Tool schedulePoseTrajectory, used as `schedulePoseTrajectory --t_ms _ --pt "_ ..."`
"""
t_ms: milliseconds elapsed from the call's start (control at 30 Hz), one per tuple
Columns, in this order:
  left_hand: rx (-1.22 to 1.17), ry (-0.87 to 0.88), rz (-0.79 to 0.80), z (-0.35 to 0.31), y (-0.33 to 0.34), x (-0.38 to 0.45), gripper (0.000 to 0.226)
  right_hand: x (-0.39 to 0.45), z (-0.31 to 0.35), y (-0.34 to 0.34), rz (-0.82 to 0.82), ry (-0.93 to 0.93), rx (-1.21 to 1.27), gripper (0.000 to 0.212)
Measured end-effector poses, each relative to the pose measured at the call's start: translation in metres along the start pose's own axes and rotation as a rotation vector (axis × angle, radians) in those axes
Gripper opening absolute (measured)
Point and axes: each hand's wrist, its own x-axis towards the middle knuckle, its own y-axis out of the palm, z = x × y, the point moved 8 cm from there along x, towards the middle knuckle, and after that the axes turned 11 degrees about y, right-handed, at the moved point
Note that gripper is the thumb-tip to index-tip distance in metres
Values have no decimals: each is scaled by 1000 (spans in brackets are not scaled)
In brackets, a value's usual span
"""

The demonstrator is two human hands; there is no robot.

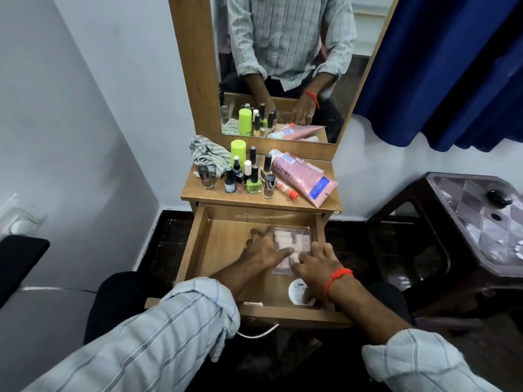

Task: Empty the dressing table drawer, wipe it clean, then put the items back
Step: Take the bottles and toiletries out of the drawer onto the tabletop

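1. While the light-brown wooden drawer [223, 244] of the dressing table stands pulled out toward us, we see a flat clear plastic packet of pale pink pieces [294, 239] lying on its floor at the right.
2. Our left hand [264, 250] lies with fingers spread and fairly straight, its thumb and the heel of the hand on the packet's left edge.
3. Our right hand [317, 264], a red thread at the wrist, rests with loosely splayed fingers on the packet's near right corner; we cannot tell whether it pinches anything.
4. A round white lidded tin [297, 291] sits just behind the drawer front, partly under the right wrist.
5. On the tabletop above stand small nail polish bottles [252, 179], a lime-green cylindrical bottle [238, 149], a pink squeeze tube [302, 176] lying flat and a crumpled striped grey cloth [208, 154].
6. The wood-framed mirror [283, 52] rises behind them, with a dark blue curtain [441, 66] to its right.
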Motion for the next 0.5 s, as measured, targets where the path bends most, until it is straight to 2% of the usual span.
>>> schedulePoseTrajectory --t_ms 133,400,500 --pt "86 -89 9 -5 8 6 120 0 2 4 -31 -4 -56 70" --pt "-56 -183 -114 0 -2 9 114 -5 3 0 -55 -39 21 72" --pt "-88 -166 -124 3 -3 7 111 -7 2 -5 -34 -65 157 72"
